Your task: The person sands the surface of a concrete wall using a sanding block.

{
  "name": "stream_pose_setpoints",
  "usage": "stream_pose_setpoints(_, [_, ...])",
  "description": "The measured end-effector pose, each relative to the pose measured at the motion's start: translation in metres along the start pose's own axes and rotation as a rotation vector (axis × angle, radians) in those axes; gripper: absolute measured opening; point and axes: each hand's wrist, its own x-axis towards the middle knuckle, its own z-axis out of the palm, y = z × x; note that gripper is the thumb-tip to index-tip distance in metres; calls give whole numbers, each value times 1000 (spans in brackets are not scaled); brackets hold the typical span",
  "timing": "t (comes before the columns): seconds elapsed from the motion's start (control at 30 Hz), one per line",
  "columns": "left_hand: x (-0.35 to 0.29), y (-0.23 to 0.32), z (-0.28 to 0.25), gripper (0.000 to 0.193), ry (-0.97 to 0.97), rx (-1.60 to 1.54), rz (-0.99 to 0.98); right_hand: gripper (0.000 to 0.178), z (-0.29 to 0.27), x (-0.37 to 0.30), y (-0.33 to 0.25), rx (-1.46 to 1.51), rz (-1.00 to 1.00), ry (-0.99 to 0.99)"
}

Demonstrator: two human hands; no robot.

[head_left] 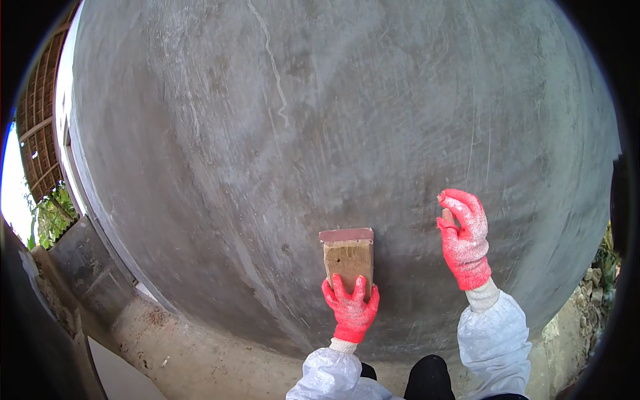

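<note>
A wooden sanding block [349, 260], with a reddish-brown strip of what looks like sandpaper along its top edge, lies against the grey plastered wall [373, 147]. My left hand [352, 310], in a red glove dusted with white, grips the block's lower end, fingers spread over its face. To the right and a little higher, my right hand [465, 233] is raised close to the wall in a matching glove. Its fingers curl loosely, the thumb stands apart, and nothing shows in it. A bare fingertip pokes out of that glove. Whether this hand touches the wall I cannot tell.
Pale scratches and streaks run down the wall. Below lies a dusty concrete floor [200, 353], with my dark-clad knees [430, 380] above it. A low grey wall [90, 260] and a woven roof edge [41, 127] stand left; stones [595, 293] and plants lie right.
</note>
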Motion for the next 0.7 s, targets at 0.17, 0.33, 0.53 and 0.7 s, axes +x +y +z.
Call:
stream_pose_setpoints(0.17, [121, -21, -9, 82, 136, 54, 50, 32, -15, 37, 25, -75, -188, -7])
stream_pose_setpoints(0.33, [172, -56, -20, 84, 228, 102, -111, 18, -30, 67, 70, -92, -132, 71])
stream_pose_setpoints(0.53, [-43, -91, -18, 88, 89, 91, -90, 15, -21, 66, 66, -50, -139, 152])
stream_pose_setpoints(0.7, [72, -108, -28, 80, 174, 101, -230, 18, -17, 61, 74, -20, -165, 148])
